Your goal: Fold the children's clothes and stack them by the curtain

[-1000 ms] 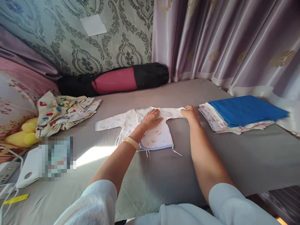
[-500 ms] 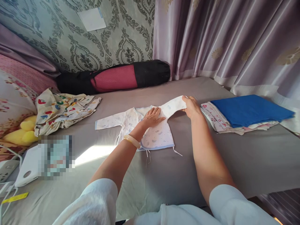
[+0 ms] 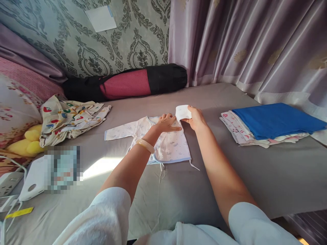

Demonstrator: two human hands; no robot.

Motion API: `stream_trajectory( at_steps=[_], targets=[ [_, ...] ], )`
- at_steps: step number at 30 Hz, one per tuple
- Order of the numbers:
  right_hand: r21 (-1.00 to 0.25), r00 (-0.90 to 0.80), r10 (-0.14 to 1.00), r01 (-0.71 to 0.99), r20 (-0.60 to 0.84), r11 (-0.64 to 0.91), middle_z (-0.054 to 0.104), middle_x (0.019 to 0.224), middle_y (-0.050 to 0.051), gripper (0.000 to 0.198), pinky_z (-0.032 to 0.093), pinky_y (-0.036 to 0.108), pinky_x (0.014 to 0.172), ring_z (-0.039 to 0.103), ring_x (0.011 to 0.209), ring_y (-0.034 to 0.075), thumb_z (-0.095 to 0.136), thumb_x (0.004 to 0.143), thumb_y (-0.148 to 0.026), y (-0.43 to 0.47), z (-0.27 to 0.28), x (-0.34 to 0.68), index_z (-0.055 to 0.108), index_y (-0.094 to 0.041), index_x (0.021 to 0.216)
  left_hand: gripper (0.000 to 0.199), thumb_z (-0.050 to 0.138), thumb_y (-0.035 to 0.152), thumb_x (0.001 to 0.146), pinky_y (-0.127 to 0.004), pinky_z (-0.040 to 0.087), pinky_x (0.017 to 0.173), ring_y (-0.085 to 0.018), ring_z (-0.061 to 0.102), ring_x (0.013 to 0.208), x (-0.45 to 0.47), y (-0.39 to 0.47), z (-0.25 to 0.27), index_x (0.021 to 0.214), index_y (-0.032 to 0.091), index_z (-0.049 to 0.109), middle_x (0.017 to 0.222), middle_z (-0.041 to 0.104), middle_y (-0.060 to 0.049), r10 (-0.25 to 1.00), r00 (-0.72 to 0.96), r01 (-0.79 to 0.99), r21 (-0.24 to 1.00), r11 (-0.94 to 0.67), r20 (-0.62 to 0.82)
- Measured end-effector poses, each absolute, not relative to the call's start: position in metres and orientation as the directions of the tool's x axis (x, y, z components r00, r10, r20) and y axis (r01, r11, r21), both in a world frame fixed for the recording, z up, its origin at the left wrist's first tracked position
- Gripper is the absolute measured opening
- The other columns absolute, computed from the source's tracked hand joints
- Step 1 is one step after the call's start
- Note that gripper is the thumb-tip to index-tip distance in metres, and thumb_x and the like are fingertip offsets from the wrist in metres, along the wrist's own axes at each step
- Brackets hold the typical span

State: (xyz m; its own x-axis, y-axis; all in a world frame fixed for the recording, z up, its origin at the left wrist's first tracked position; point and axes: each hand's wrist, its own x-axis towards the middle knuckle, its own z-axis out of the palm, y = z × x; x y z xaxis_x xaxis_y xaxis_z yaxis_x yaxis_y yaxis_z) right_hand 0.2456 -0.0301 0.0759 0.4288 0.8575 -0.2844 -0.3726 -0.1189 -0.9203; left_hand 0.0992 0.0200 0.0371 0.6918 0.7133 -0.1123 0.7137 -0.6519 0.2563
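Observation:
A small white baby shirt (image 3: pixel 172 146) with pale prints and light blue trim lies spread on the grey bed, thin ties trailing from its lower hem. Across its upper part rests my left hand (image 3: pixel 168 123), palm down with the thumb stretched out, a pale bangle at the wrist. My right hand (image 3: pixel 198 118) pinches the cuff end of the right-side sleeve (image 3: pixel 182 111), which is lifted and curled back toward the body of the shirt. The other sleeve (image 3: pixel 120 131) lies straight out to the left. Part of the chest is hidden beneath my left hand.
Folded cloths topped by a blue one (image 3: pixel 278 119) lie at the right. A crumpled patterned garment (image 3: pixel 68 117) is at the left, near a yellow plush (image 3: pixel 28 143), a white device (image 3: pixel 34 178) and a power strip (image 3: pixel 9 183). A black-and-pink rolled bag (image 3: pixel 125 83) lies along the wall.
My right hand has moved left, bringing the sleeve end from stretched out to bent back near the shoulder. My left hand stays on the shirt.

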Motion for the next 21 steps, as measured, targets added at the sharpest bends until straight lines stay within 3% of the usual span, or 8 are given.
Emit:
stream_trajectory(
  at_steps=[5,10,15,21],
  targets=[
    [-0.912,0.443,0.834,-0.378,-0.327,-0.157,0.067,0.076,0.003,0.009,0.06,0.031,0.059,0.066,0.067,0.015,0.052,0.088,-0.022,-0.029,0.071,0.232,0.058,-0.017,0.092,0.064,0.058,0.06,0.083,-0.053,0.033,0.108,-0.037,0.039,0.131,0.093,0.018,0.037,0.136,0.024,0.05,0.143,0.046,-0.013,0.721,0.688,0.704,0.317,-0.635,-0.082],
    [-0.91,0.436,0.832,-0.372,-0.344,-0.181,0.067,0.07,0.002,0.013,0.058,0.028,0.05,0.064,0.059,0.014,0.051,0.087,-0.02,-0.028,0.067,0.221,0.061,-0.016,0.093,0.045,0.056,0.032,0.088,-0.041,0.042,0.105,-0.028,0.056,0.118,0.071,0.016,0.031,0.129,0.014,0.056,0.125,0.063,-0.014,0.804,0.586,0.663,0.508,-0.549,0.103],
    [-0.873,0.351,0.857,-0.444,-0.378,-0.204,0.067,0.07,0.003,0.011,0.058,0.029,0.05,0.065,0.059,0.015,0.052,0.086,-0.018,-0.029,0.068,0.213,0.062,-0.015,0.089,0.035,0.051,0.028,0.089,-0.033,0.052,0.086,-0.02,0.065,0.094,0.038,0.005,0.021,0.119,0.016,0.063,0.109,0.069,-0.009,0.954,0.282,0.645,0.716,-0.268,0.103],
    [-0.829,0.244,0.881,-0.505,-0.405,-0.241,0.066,0.068,0.001,0.009,0.06,0.028,0.058,0.064,0.063,0.014,0.051,0.088,-0.018,-0.031,0.068,0.207,0.059,-0.017,0.088,0.036,0.045,0.028,0.093,-0.034,0.05,0.095,-0.019,0.065,0.103,0.018,-0.017,0.014,0.123,0.018,0.061,0.11,0.071,-0.008,0.979,0.168,0.508,0.842,-0.183,0.111]
  ],
)
